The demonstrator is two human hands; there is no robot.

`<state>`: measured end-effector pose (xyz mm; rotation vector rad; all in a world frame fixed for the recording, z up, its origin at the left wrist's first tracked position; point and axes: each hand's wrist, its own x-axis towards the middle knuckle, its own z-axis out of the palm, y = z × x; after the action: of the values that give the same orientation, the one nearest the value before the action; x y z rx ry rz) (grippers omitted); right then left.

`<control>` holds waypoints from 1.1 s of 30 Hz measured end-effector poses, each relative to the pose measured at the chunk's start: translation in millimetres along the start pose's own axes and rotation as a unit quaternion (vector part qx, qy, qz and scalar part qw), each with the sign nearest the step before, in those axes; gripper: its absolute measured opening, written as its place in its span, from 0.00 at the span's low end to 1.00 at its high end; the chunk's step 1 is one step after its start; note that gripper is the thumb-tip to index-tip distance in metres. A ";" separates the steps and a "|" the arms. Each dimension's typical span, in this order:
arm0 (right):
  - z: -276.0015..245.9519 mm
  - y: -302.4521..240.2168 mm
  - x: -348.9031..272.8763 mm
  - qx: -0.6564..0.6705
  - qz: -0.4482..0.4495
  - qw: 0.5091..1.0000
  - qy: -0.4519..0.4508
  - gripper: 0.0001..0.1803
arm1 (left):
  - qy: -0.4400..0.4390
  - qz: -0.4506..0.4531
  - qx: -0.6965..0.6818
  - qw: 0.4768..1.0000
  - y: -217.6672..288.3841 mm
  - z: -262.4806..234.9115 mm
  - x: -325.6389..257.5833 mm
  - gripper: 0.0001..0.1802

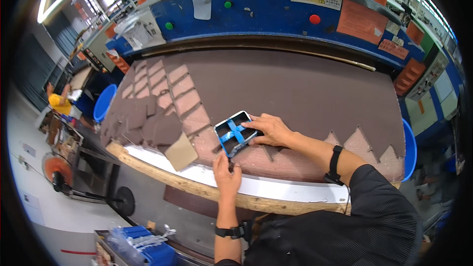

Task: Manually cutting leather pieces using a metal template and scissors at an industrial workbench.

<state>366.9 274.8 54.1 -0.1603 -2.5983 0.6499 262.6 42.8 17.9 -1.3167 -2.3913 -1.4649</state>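
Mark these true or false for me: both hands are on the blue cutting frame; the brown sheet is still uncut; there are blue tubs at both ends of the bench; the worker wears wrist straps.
1. Both hands touch the blue cutting frame. True: the right hand rests on its far side, the left hand at its near corner.
2. The brown sheet is uncut. False: its left and front parts show cut-out shapes.
3. Blue tubs stand at both ends. True: left tub, right tub.
4. Both wrists are bare. False: each wears a black strap.
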 end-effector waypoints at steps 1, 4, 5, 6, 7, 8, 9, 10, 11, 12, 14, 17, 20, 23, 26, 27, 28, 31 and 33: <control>1.1 -0.5 1.4 0.008 0.010 1.000 -0.006 0.38 | -0.016 -0.008 -0.007 1.000 -0.9 -3.4 4.1 0.33; 0.9 2.8 1.8 0.014 0.040 0.999 -0.022 0.38 | -0.013 0.007 -0.013 1.000 -3.7 1.0 3.5 0.33; 0.2 1.7 3.2 0.010 0.032 0.999 -0.022 0.37 | -0.019 0.008 -0.020 1.000 -8.2 1.5 5.4 0.33; -0.6 2.3 4.9 0.009 0.033 0.999 -0.023 0.37 | -0.025 0.009 -0.027 0.999 -12.2 1.8 7.1 0.33; -1.6 3.9 7.1 0.068 0.087 0.993 -0.039 0.37 | -0.015 0.006 -0.042 0.999 -13.0 3.9 4.8 0.32; -6.4 3.6 8.8 0.127 0.139 0.981 -0.051 0.39 | -0.015 0.009 -0.041 0.999 -11.7 1.6 4.9 0.32; -8.2 3.0 10.7 0.115 0.142 0.981 -0.059 0.41 | -0.019 0.006 -0.036 0.999 -10.6 -1.3 5.6 0.32; -7.5 3.0 11.6 0.116 0.141 0.982 -0.056 0.41 | -0.022 0.003 -0.030 0.999 -9.3 -4.5 7.7 0.32; -4.0 2.8 11.9 0.138 0.135 0.980 -0.040 0.40 | -0.021 -0.001 -0.038 0.999 -8.9 -6.9 9.4 0.32; -1.2 2.3 11.7 0.161 0.129 0.978 -0.023 0.39 | -0.020 -0.002 -0.039 0.999 -8.1 -8.3 9.1 0.32; -4.5 -2.9 11.0 0.179 0.130 0.975 -0.019 0.36 | -0.019 0.003 -0.005 1.000 -9.3 -13.1 6.9 0.31; -2.1 -7.7 20.2 0.110 0.046 0.993 -0.005 0.40 | -0.003 0.010 -0.008 1.000 -12.0 -15.0 15.9 0.31; 0.5 2.8 16.3 0.031 0.017 0.999 -0.005 0.41 | 0.002 0.020 -0.008 1.000 -12.8 -7.5 17.0 0.31; -0.9 2.3 10.0 0.034 0.043 0.998 -0.018 0.40 | -0.001 0.017 -0.012 1.000 -12.4 1.3 12.7 0.31; 1.1 6.8 10.1 0.026 0.043 0.999 -0.005 0.37 | -0.002 0.028 -0.006 1.000 -11.9 4.9 14.0 0.30; 0.1 6.0 10.6 0.027 0.038 0.999 -0.005 0.37 | 0.002 0.026 0.003 1.000 -10.6 4.8 13.7 0.30; -0.3 5.3 11.0 0.029 0.034 0.999 -0.005 0.37 | 0.006 0.025 0.011 1.000 -9.7 3.8 13.6 0.30; 2.5 4.3 12.2 0.050 0.045 0.998 -0.002 0.36 | -0.004 0.021 -0.001 1.000 -7.9 -0.2 18.1 0.30; 3.2 4.5 13.1 0.049 0.048 0.998 0.000 0.36 | -0.001 0.026 0.006 1.000 -10.6 0.8 16.5 0.30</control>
<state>353.8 280.3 54.7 -0.2546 -2.5648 0.8081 245.2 51.9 17.1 -1.3680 -2.3442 -1.4338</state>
